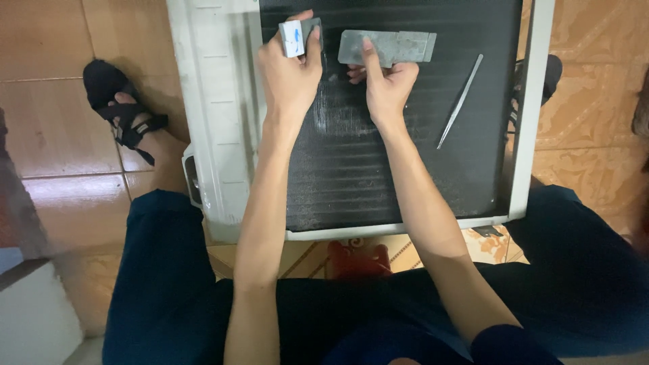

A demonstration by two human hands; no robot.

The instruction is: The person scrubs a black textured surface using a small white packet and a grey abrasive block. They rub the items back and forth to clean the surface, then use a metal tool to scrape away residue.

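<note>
Left hand: the left hand (289,71) is closed around a small grey block with a white label (298,36), thumb and fingers pinching its sides, at the upper edge of the black finned panel.
Label: the white label covers the near face of the block, is roughly rectangular, and carries a small blue mark; the print is too small to tell.
Right hand: the right hand (387,84) is partly curled, its forefinger stretched out and pressing on a flat grey rectangular metal plate (387,47); the other fingers are tucked beneath the plate's lower edge.
Plate: it lies flat on the panel, just beside the block, to its right, the two apart.
Panel: the black finned coil panel (405,169) sits in a white plastic casing (216,115) on the tiled floor, between the person's knees.
Tweezers: long thin silver metal tweezers (460,101) lie slanted on the panel, right of the right hand, untouched.
Foot: a foot in a black strapped sandal (125,111) rests on the orange-brown floor tiles (61,122), left of the casing.
</note>
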